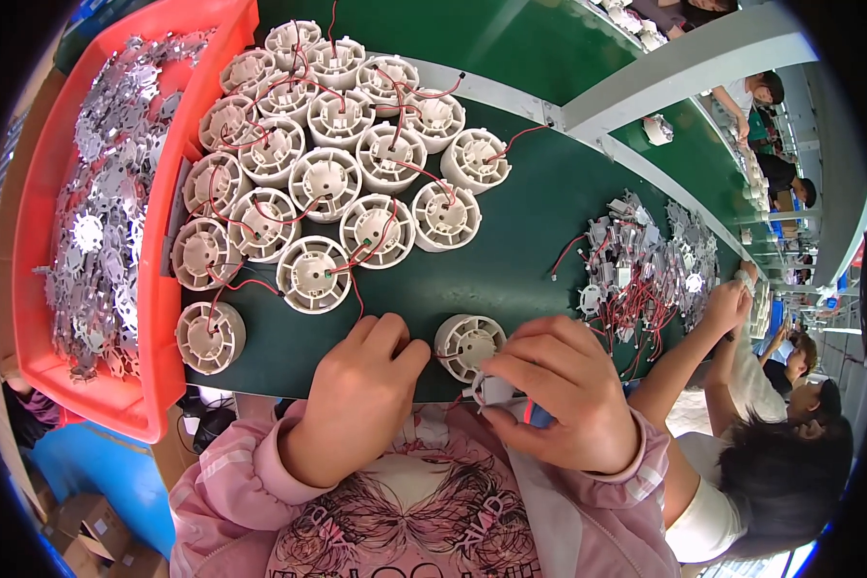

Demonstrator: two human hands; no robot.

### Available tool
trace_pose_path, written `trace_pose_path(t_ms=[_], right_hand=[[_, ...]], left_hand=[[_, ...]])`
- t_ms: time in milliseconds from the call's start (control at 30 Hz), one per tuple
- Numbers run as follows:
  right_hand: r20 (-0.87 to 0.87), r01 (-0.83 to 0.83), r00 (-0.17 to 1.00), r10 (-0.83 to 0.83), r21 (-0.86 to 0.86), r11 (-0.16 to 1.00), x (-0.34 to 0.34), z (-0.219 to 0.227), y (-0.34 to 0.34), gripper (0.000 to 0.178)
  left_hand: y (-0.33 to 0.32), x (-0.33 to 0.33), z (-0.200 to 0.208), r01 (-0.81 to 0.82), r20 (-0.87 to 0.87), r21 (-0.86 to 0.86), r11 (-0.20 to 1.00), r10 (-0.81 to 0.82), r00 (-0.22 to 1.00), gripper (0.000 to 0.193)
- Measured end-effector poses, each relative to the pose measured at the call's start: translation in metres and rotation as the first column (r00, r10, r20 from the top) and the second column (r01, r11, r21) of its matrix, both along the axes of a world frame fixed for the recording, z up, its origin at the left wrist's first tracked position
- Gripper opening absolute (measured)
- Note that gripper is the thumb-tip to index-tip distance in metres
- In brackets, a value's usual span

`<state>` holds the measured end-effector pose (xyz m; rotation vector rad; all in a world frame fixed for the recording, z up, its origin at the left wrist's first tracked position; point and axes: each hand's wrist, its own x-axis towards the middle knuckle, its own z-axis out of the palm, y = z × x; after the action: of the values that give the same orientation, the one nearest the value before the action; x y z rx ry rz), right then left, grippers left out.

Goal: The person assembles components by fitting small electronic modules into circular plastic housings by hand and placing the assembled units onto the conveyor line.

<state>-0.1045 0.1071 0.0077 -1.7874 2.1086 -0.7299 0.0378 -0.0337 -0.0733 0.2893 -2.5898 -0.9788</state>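
In front of me a round white plastic housing (469, 347) stands on the green work surface with its ribbed, open side up. Between the thumb and fingers of my right hand (564, 395) is a small grey-white part (493, 389), held just at the near rim of that housing. A patch of blue and red shows below the right palm; what it is cannot be made out. My left hand (361, 400) is to the left of the housing, its fingers curled and pressed together. Whatever they may pinch is hidden.
Many similar white housings (326, 183) with red and black wires are grouped at the back left. A red bin (154, 385) of silvery metal plates stands far left. To the right lies a pile of wired metal parts (626, 279). A co-worker's arm (689, 352) reaches in there.
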Motion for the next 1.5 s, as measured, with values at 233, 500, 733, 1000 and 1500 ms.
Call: trace_pose_path(t_ms=[233, 500, 733, 1000, 1500], right_hand=[[0.018, 0.048, 0.999, -0.047, -0.081, 0.996, -0.007, -0.006, -0.014, 0.042], [0.148, 0.081, 0.985, -0.087, 0.051, 0.995, -0.009, -0.015, -0.009, 0.043], [0.149, 0.076, 0.985, -0.088, 0.086, 0.993, -0.01, -0.012, -0.008, 0.044], [0.164, 0.146, 0.974, -0.159, 0.093, 0.985, 0.002, -0.012, -0.006, 0.043], [-0.039, 0.226, 0.974, -0.223, 0.084, 0.971, 0.025, -0.007, -0.004, 0.043]], left_hand=[[-0.003, 0.0, 0.001, 0.045, 0.031, -0.006, 0.999, -0.045, 0.999, 0.017], [0.001, -0.003, 0.013, -0.002, -0.07, 0.195, 0.981, 0.016, 0.997, 0.016], [-0.005, 0.001, 0.008, 0.13, -0.142, 0.174, 0.976, -0.106, 0.984, 0.016], [-0.001, 0.001, 0.003, -0.002, -0.095, -0.012, 1.0, 0.001, 0.996, 0.022], [0.004, -0.016, -0.01, 0.155, -0.181, 0.148, 0.977, -0.127, 0.975, 0.068]])
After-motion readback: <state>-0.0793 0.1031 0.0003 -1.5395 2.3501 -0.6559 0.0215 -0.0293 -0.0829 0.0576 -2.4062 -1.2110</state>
